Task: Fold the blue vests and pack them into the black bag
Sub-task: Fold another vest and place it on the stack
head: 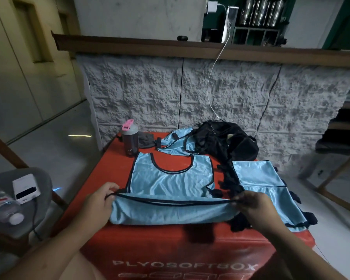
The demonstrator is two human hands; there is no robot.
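Pinching black-trimmed hem of shiny blue vest (pixel 170 190): left hand (pixel 98 201) fingers, right hand (pixel 255 207) fingers; bottom folded up.

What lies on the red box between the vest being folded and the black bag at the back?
In the head view, between the vest being folded and the black bag lies another crumpled blue vest, partly under the bag's strap.

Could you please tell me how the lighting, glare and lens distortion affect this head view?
Head view: dim overall; satin sheen glints on the blue vest; the black bag loses detail in shadow; wide-angle bending curves the counter ledge; both hands, left hand and right hand, look slightly soft.
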